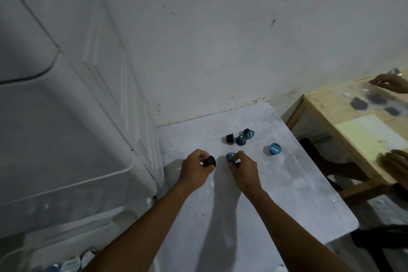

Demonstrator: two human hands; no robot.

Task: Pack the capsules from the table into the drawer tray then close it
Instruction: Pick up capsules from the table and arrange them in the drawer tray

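Note:
My left hand is closed around a black capsule just above the white table. My right hand pinches a blue capsule right beside it. Farther back on the table lie a black capsule, a blue capsule and another blue-lidded capsule close together. One more blue capsule lies alone to the right. At the bottom left, the drawer tray stands open, with a row of capsules in it.
A white plastic cabinet stands against the table's left side. A stained white wall runs behind. To the right is a wooden table with dark pieces on it, where another person's hands are at work.

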